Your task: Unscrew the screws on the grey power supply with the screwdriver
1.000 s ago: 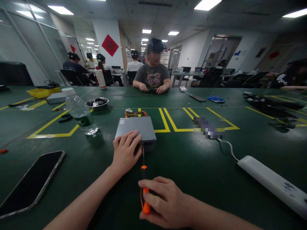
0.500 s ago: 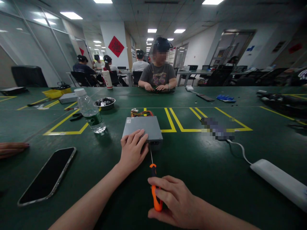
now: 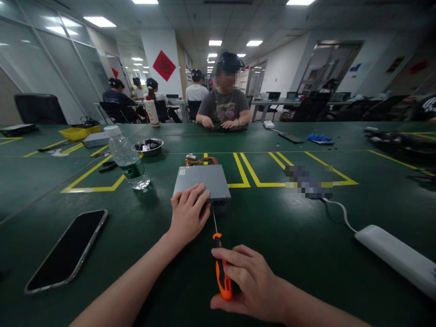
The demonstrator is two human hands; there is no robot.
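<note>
A grey computer power supply [image 3: 211,177] lies on the green table, its bundle of coloured wires [image 3: 204,160] at the far side. My left hand [image 3: 189,209] grips its near left corner, fingers over the top and thumb down by the front face. In my right hand [image 3: 250,279] is an orange and black screwdriver [image 3: 223,279], held by the handle between thumb and fingers. Its thin shaft points away from me and meets the front face of the power supply beside my left thumb. The tip and whatever it touches are hidden.
Left of the power supply stand a water bottle [image 3: 131,163] and a metal bowl [image 3: 149,146] of small parts. A phone [image 3: 68,252] lies near left. On the right are a white power strip [image 3: 391,254] and a cabled, blurred device [image 3: 304,181]. A person [image 3: 223,106] works opposite.
The screwdriver handle has turned a little, and my right fingers have shifted on it. My left hand stays put. Another person's hand at the left edge has left the view.
</note>
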